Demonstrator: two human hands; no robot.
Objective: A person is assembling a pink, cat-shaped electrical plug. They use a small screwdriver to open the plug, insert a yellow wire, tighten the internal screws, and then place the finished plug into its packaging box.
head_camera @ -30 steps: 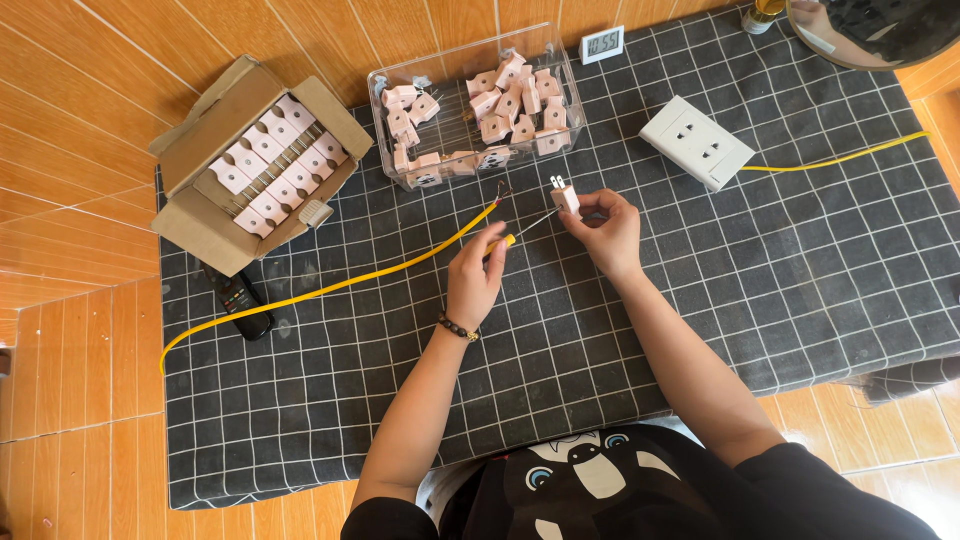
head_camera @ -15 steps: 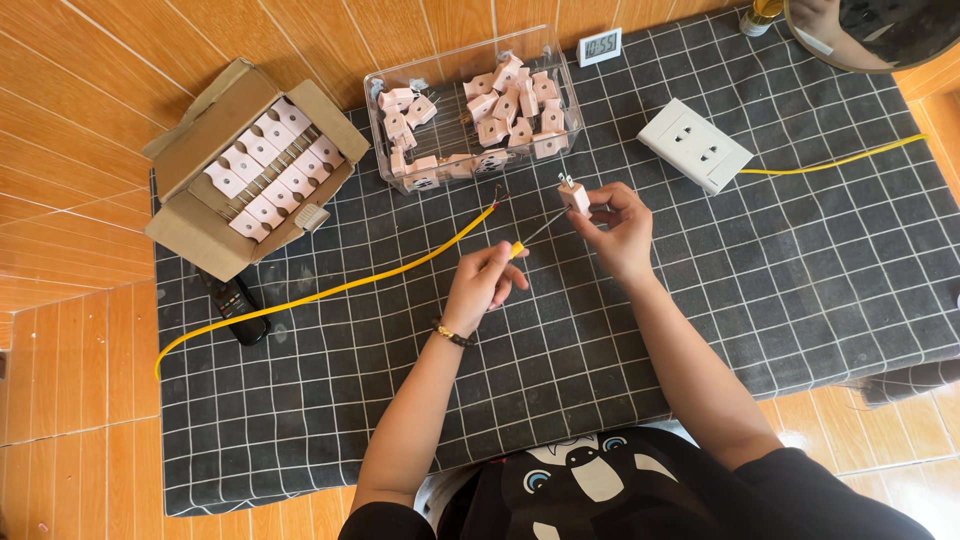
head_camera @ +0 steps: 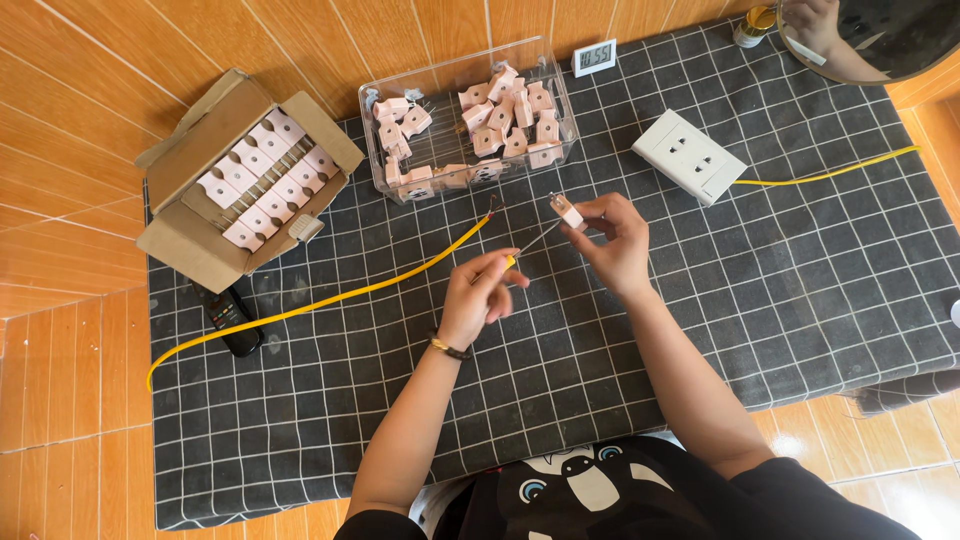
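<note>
Left hand (head_camera: 478, 302) pinching the yellow handle of a thin screwdriver (head_camera: 528, 246), fingers closed around it, shaft angling up and to the right toward the plug. Right hand (head_camera: 612, 238) gripping a small pink-and-white plug (head_camera: 567, 211) between fingertips, holding it raised over the dark checked cloth (head_camera: 800, 300), metal prongs pointing up and left. Screwdriver tip meeting the plug's underside, or sitting just beside it; exact contact too small to tell.

Yellow cable (head_camera: 330, 298) lying across the cloth, running from the left edge to a bare stripped end just below the clear plastic bin (head_camera: 462, 118), near both hands but untouched.

Bin holding loose pink plug pieces in a jumble. Cardboard box (head_camera: 215, 190) sitting open at upper left, holding pink plugs in neat rows. Black handheld tester (head_camera: 228, 318) lying just below the box, beside the cable. White double socket (head_camera: 688, 157) resting at right with a second yellow cable (head_camera: 830, 176) trailing from it. Small digital clock (head_camera: 595, 57) standing behind the bin.
</note>
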